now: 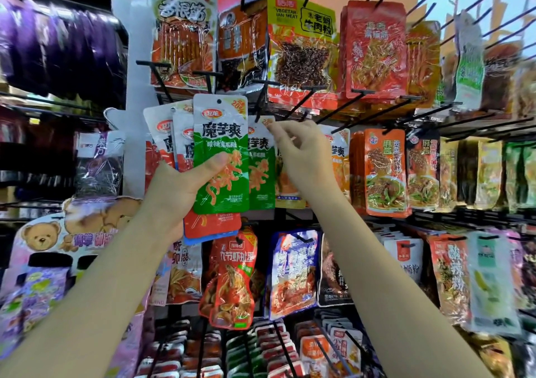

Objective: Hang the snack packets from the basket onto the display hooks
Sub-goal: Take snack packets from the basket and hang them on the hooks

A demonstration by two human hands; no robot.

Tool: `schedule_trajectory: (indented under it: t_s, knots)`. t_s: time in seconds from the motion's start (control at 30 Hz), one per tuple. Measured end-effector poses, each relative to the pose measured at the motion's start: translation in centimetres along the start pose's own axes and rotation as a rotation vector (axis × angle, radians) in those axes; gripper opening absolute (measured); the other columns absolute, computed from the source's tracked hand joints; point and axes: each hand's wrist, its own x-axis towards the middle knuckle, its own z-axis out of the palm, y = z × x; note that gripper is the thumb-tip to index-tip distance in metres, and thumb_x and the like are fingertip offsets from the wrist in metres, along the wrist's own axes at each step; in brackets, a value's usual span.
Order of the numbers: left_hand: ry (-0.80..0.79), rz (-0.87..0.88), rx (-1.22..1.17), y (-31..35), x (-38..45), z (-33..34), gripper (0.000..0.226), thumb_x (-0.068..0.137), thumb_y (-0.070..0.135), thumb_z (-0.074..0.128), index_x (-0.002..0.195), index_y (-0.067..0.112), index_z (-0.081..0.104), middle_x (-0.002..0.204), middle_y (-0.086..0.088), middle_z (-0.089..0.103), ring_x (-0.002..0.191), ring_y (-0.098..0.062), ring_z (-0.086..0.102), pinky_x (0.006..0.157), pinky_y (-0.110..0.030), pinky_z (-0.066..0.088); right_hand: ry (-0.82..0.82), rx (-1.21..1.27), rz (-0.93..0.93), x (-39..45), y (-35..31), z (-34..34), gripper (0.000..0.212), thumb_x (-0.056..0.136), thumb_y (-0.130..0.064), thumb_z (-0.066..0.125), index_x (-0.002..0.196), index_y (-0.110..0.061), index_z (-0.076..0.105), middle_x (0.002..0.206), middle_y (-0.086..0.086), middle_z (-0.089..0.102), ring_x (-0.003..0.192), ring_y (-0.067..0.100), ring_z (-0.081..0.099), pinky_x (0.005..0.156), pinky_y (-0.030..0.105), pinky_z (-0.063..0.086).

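Note:
My left hand (179, 186) grips a fanned stack of snack packets, with a green and white packet (222, 145) in front and red ones (213, 225) behind it. My right hand (301, 157) pinches the top corner of another green and white packet (261, 163), which is held up at a black display hook (262, 99). I cannot tell whether that packet's hole is on the hook. The basket is out of view.
Rows of black hooks (362, 102) carry hanging snack packets above, to the right and below. Several hooks in the middle row stick out bare toward me. A teddy bear display card (43, 238) stands at lower left, and purple packets (58, 38) hang at upper left.

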Motion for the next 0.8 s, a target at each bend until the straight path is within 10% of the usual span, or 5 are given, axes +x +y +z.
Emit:
schedule_trajectory:
  t_s: [0.3, 0.43, 0.53, 0.8]
  knots:
    - [0.029, -0.016, 0.067, 0.7, -0.1, 0.8, 0.022, 0.090, 0.034, 0.072, 0.093, 0.013, 0.066, 0.068, -0.002, 0.076, 0.063, -0.022, 0.074, 0.064, -0.040, 0.063, -0.118, 0.444, 0.128, -0.9, -1.0, 0.2, 0.039, 0.090, -0.020, 0.075, 0.123, -0.013, 0.055, 0.114, 0.008, 0.071, 0.102, 0.024, 0.070, 0.088, 0.053, 0.058]
    - [0.017, -0.096, 0.006, 1.3, 1.0, -0.4, 0.026, 0.101, 0.025, 0.053, 0.105, 0.001, 0.062, 0.060, -0.007, 0.072, 0.049, -0.016, 0.069, 0.045, -0.022, 0.054, -0.116, 0.370, 0.053, -0.7, 0.0, -1.6, 0.059, 0.093, -0.020, 0.072, 0.140, -0.032, 0.038, 0.124, 0.001, 0.060, 0.071, -0.001, 0.059, 0.071, 0.021, 0.053]
    - [-0.009, -0.039, 0.006, 1.6, 0.6, -0.3, 0.028, 0.101, 0.014, 0.051, 0.077, 0.002, 0.057, 0.039, 0.002, 0.059, 0.031, -0.006, 0.057, 0.032, -0.015, 0.041, -0.150, 0.371, -0.001, -0.8, 0.5, -1.2, 0.043, 0.097, -0.021, 0.067, 0.136, -0.028, 0.050, 0.067, -0.013, 0.048, 0.049, 0.002, 0.029, 0.050, 0.017, 0.029]
    - [-0.081, -0.005, 0.005, 0.6, 1.0, -0.8, 0.014, 0.099, 0.020, 0.057, 0.103, 0.010, 0.065, 0.094, -0.016, 0.077, 0.073, -0.035, 0.075, 0.063, -0.043, 0.062, -0.139, 0.301, -0.055, 0.9, -0.4, -0.3, 0.027, 0.100, -0.015, 0.062, 0.126, -0.011, 0.059, 0.052, -0.033, 0.050, 0.041, 0.004, 0.037, 0.045, 0.009, 0.029]
